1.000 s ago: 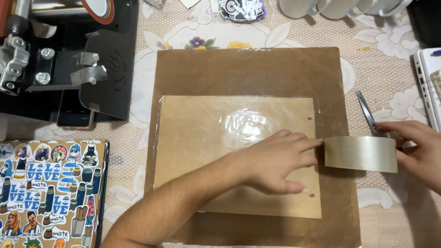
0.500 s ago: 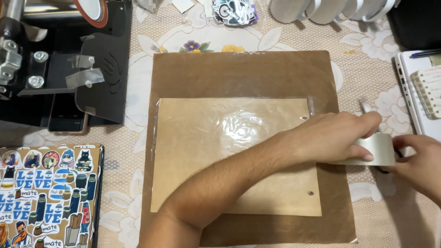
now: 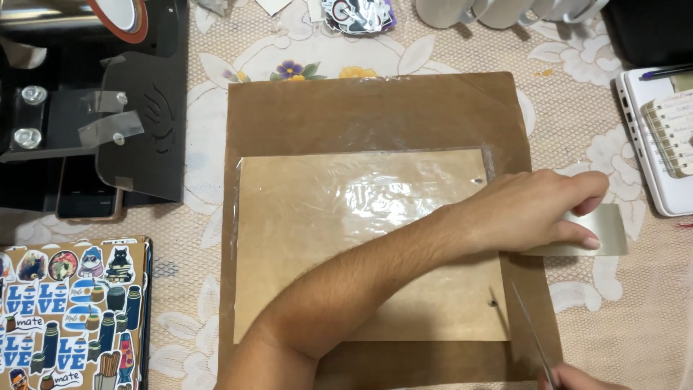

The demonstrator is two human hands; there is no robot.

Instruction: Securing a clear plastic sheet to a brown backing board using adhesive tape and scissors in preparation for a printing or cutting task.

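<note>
My left arm crosses a light kraft sheet [image 3: 325, 245] covered in shiny clear film, which lies on a larger brown board [image 3: 361, 108]. My left hand [image 3: 534, 213] reaches past the board's right edge and pinches a wide greyish strip of tape [image 3: 610, 231] against the tablecloth. Only part of my right hand [image 3: 577, 377] shows at the bottom right corner. It holds scissors, whose thin blade [image 3: 533, 338] points up and to the left over the board's lower right corner.
A black press machine [image 3: 94, 108] with tape pieces stuck on it fills the top left. A sticker-covered book [image 3: 65, 310] lies at the bottom left. White mugs [image 3: 491, 11] and loose stickers [image 3: 357, 14] sit along the far edge, with a white notebook [image 3: 650, 144] at right.
My left hand has slid right, off the board's edge, with the tape strip. My right hand has dropped from the right side to the bottom corner, and the tape roll is out of view.
</note>
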